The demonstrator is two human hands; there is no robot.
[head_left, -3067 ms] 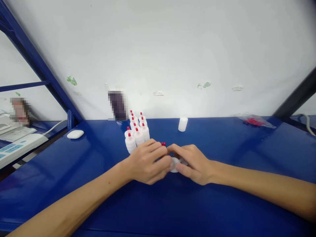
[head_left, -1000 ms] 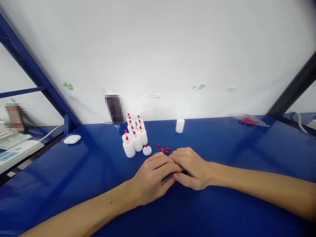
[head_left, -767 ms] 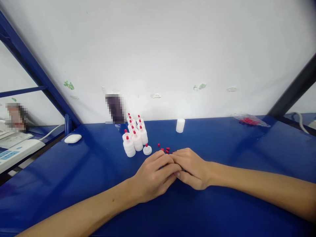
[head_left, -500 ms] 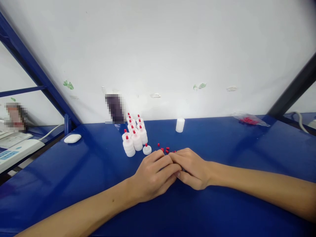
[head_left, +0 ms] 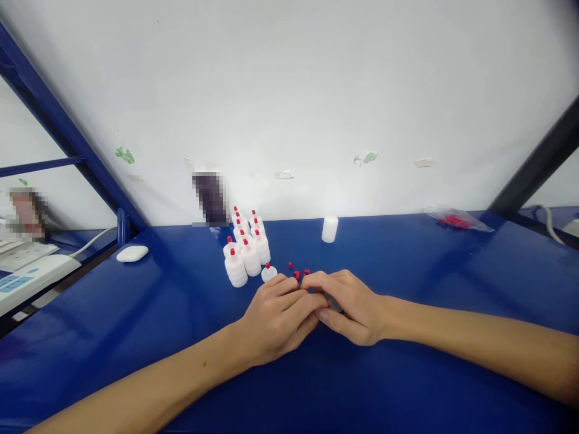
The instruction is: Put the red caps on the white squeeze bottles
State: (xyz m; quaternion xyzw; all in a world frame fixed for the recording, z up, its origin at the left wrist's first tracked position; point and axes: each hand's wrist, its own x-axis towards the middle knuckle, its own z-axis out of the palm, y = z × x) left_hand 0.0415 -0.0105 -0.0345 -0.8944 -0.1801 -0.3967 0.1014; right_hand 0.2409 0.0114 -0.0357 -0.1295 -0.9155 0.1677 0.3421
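Observation:
My left hand (head_left: 280, 318) and my right hand (head_left: 350, 307) meet over the front middle of the table, fingers curled and fingertips touching. Between the thumb and index finger of the right hand a bit of something pale (head_left: 333, 302) shows; the fingers hide the rest. What the left fingers hold cannot be seen. Just beyond the fingertips lie several small red caps (head_left: 297, 275). A flat white nozzle lid (head_left: 269, 273) with a red tip sits beyond my left hand, partly covered by it.
White red-tipped lids (head_left: 251, 259) stand grouped and partly stacked, left of centre. A white cylindrical container (head_left: 330, 229) stands by the wall. At the back right lies a clear bag (head_left: 459, 220) of red pieces. A white rounded case (head_left: 132, 254) rests on the blue table (head_left: 407, 386) at left.
My right index finger has lifted and bent, opening a gap above the thumb where the pale thing shows. The left hand has shifted slightly left.

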